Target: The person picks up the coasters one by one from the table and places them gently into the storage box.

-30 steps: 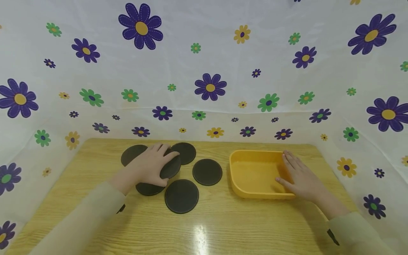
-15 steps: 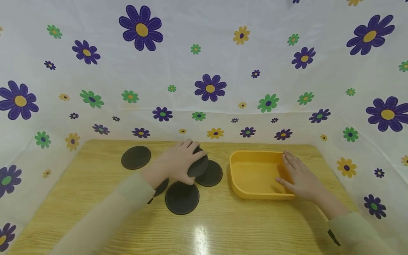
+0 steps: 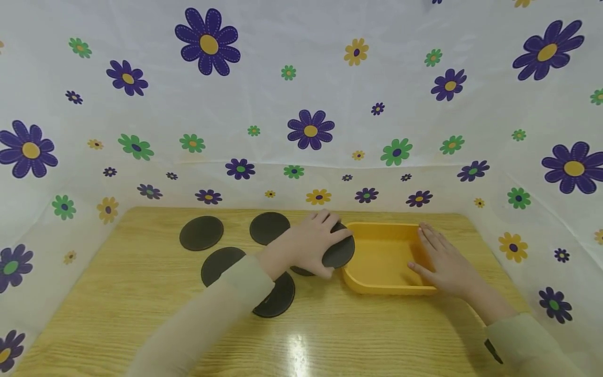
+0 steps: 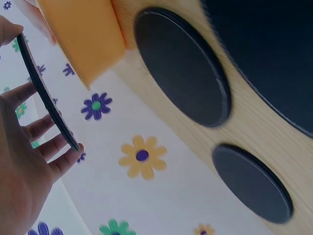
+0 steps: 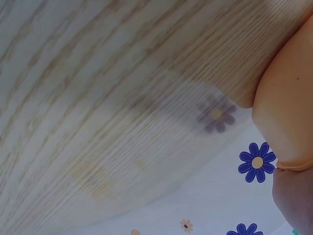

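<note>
My left hand [image 3: 308, 243] grips a round black coaster [image 3: 340, 254] by its edges, over the left rim of a yellow rectangular bin [image 3: 386, 289]. In the left wrist view the coaster [image 4: 46, 95] appears edge-on, between thumb and fingertips of the left hand [image 4: 24, 161], with the bin [image 4: 85, 39] beyond. My right hand [image 3: 445, 262] lies on the bin's right wall, fingers straight, thumb over the inside. In the right wrist view only part of that hand [image 5: 296, 200] shows at the rim of the bin [image 5: 286, 93]. The bin's visible floor is bare.
Several more black coasters lie flat on the wooden table [image 3: 141, 324]: one at far left [image 3: 201, 233], one at the back [image 3: 268, 228], others [image 3: 221, 266] partly covered by the left arm. A white flowered cloth [image 3: 264, 94] surrounds the table's back and sides.
My left hand has carried the coaster rightward, from above the other coasters to the bin's left edge. The right hand and bin have stayed in place.
</note>
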A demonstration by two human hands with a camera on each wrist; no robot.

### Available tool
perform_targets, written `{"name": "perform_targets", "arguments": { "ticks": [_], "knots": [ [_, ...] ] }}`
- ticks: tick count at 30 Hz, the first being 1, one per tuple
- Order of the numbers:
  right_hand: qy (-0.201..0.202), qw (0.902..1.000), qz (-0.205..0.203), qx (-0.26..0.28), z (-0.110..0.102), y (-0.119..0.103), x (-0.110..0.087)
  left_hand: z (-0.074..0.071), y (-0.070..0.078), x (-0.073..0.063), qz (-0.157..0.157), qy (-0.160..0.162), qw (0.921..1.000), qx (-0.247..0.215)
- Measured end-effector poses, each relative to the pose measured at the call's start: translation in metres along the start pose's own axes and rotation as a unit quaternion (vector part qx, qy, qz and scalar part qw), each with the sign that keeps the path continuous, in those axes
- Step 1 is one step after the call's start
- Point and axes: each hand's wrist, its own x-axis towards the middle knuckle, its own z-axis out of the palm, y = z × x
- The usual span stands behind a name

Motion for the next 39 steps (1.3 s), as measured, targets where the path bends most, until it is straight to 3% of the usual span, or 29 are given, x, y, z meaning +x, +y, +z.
{"name": "perform_targets", "arguments": {
  "ticks": [9, 19, 26, 33, 39],
  "knots": [
    [0.011, 0.9999, -0.004, -0.001, 0.002, 0.001, 0.0, 0.003, 0.021, 0.037, 0.012, 0.002, 0.9998, 0.013],
    [0.016, 0.9999, -0.003, -0.001, 0.003, 0.001, 0.0, 0.01, 0.04, 0.068, 0.009, -0.009, 0.9995, 0.029],
    [0.016, 0.9999, 0.0, -0.001, 0.002, 0.001, 0.0, 0.011, 0.054, 0.079, 0.015, -0.046, 0.9983, 0.032],
    [0.016, 0.9999, 0.004, 0.004, 0.0, 0.0, 0.0, 0.022, 0.055, 0.089, -0.021, -0.064, 0.9974, 0.026],
    [0.006, 0.9999, 0.013, 0.009, -0.001, -0.002, 0.001, 0.034, 0.056, 0.094, -0.035, -0.084, 0.9958, 0.016]
  ]
}}
